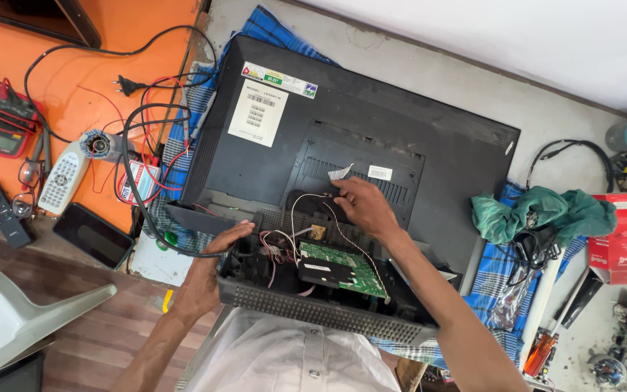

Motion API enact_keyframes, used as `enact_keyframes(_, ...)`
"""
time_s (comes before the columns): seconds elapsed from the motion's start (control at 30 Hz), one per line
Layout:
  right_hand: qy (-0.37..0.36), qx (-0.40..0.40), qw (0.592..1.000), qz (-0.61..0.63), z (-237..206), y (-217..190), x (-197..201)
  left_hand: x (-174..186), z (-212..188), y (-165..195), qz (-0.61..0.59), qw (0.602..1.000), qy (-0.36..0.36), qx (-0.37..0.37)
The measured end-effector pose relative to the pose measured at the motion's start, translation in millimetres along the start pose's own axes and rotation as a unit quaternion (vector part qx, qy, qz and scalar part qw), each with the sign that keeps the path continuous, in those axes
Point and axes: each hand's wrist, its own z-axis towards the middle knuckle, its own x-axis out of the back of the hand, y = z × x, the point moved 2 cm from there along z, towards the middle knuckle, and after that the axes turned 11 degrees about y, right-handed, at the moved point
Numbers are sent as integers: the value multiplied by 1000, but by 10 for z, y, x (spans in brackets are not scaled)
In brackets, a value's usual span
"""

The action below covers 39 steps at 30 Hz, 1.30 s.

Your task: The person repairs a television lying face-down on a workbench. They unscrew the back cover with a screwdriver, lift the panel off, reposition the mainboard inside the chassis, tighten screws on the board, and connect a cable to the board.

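- We've got the black TV (pixel 342 138) lying face-down on a blue checked cloth (pixel 273 25).
- Our left hand (pixel 215 254) rests open on the loosened back cover (pixel 313 308) edge.
- Our right hand (pixel 361 207) pinches thin wires (pixel 306 199) above the green circuit board (pixel 346 265).

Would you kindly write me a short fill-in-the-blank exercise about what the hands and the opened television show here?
1. The left hand rests on the edge of the opened ____ television casing.
2. The right hand pinches thin wires above a ____ circuit board.
3. A white remote control lies on the ____ table.
4. Right of the television sits a crumpled ____ cloth.

Missing words: black; green; orange; green
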Motion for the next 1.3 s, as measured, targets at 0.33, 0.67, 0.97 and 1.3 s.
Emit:
enact_keyframes(0.33, 100, 25, 995, -3, 146, 178, -44, -2, 0, 13, 18, 1000, 1, 12)
enact_keyframes(0.67, 154, -69, 984, 63, -81, 308, 354, -9, 35, -4, 3, 1000, -4, 14)
enact_keyframes(0.97, 172, -94, 980, 35, -1563, 12, 866, 27, -13, -141, 8, 997, -8, 70)
enact_keyframes(1.3, 163, -114, 893, 404, -1952, -121, 346, 5, -45, -51, -2, 1000, -7, -12)
